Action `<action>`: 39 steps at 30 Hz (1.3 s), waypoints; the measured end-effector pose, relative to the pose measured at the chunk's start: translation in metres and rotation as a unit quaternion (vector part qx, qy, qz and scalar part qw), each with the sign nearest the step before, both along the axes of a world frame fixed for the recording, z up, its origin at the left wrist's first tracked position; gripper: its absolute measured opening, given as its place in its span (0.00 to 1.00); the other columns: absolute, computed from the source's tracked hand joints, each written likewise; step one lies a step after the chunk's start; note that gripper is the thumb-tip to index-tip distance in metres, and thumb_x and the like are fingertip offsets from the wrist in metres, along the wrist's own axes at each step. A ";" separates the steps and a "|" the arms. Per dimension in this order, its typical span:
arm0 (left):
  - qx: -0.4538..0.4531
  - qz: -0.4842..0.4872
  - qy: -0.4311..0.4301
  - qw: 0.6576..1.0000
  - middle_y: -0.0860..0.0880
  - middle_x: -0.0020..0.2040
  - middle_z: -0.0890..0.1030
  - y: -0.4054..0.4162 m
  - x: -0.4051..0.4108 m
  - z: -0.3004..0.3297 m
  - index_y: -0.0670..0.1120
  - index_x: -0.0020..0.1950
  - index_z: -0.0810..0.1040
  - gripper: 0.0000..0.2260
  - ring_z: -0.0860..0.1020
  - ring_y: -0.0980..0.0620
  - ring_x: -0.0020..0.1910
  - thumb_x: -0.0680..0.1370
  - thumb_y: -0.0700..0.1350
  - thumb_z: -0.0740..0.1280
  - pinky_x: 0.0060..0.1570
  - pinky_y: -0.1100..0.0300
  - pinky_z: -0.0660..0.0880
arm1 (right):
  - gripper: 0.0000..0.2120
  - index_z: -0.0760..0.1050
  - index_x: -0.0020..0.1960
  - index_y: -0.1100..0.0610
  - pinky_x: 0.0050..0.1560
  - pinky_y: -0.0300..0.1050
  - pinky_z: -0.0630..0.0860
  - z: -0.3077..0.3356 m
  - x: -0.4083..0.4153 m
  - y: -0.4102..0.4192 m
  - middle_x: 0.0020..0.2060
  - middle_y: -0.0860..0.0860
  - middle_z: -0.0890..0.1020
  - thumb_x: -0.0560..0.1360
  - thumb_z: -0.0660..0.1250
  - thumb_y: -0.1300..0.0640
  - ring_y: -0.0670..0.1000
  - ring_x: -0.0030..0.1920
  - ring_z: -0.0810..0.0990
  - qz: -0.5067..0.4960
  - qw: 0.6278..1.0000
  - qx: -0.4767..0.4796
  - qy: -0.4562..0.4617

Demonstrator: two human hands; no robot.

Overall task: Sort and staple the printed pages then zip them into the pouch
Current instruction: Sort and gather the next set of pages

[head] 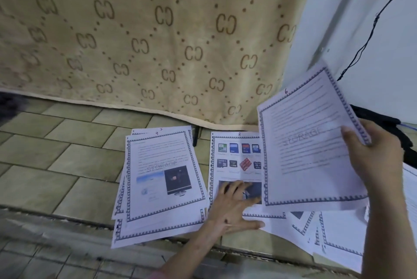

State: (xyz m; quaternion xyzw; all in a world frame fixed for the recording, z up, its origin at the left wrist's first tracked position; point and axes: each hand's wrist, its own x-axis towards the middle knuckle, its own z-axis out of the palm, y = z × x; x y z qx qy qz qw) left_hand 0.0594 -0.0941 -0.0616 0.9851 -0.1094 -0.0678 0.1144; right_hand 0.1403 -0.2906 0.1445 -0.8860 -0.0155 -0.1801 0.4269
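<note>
Your right hand point(370, 154) holds the page numbered 6 point(309, 143) lifted off the floor, its grip clamped on the sheet's right edge with the thumb on the printed face. Your left hand point(234, 208) lies flat, fingers spread and holding nothing, pressing on the page numbered 8 point(234, 159), which rests on the tiled floor point(56, 166) just in front of you. To the left of it sits a small fanned pile with the page numbered 9 point(162, 175) on top and another sheet peeping out behind. More loose pages point(334, 231) lie under and to the right of the lifted sheet. A patterned blanket point(146, 37) hangs behind it all. No stapler or pouch shows here.

You appear to be mid-sort. Read the handwritten number at the top of each sheet before you set it down, and decide on one order for the stack so 6 does not land straight on 8 with 7 missing. Keep the left palm pinning the floor page while you lower the new one, so nothing slides on the smooth tile. Square the borders together as you go; a fanned pile like the left one will likely staple crooked.
</note>
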 end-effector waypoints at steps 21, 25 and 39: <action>-0.134 0.641 0.004 0.756 0.34 0.75 0.49 0.155 -0.017 0.015 0.44 0.75 0.54 0.49 0.49 0.35 0.74 0.65 0.71 0.66 0.69 0.40 0.53 | 0.17 0.76 0.59 0.66 0.53 0.49 0.66 -0.184 -0.007 0.023 0.60 0.63 0.77 0.76 0.67 0.56 0.62 0.57 0.75 -0.022 0.967 0.105 0.233; -0.137 0.660 -0.037 0.738 0.38 0.68 0.61 0.159 -0.015 0.013 0.44 0.70 0.63 0.48 0.59 0.36 0.68 0.59 0.69 0.73 0.62 0.41 0.62 | 0.15 0.77 0.57 0.65 0.58 0.51 0.67 -0.187 -0.004 0.022 0.63 0.61 0.76 0.76 0.67 0.55 0.62 0.61 0.74 -0.028 0.967 0.096 0.234; -0.054 0.704 -0.144 0.694 0.36 0.53 0.75 0.175 -0.008 0.025 0.40 0.60 0.71 0.24 0.73 0.36 0.55 0.68 0.41 0.75 0.51 0.38 0.68 | 0.15 0.77 0.57 0.66 0.66 0.52 0.65 -0.191 -0.005 0.027 0.66 0.56 0.74 0.75 0.67 0.58 0.59 0.65 0.72 -0.034 0.968 0.137 0.210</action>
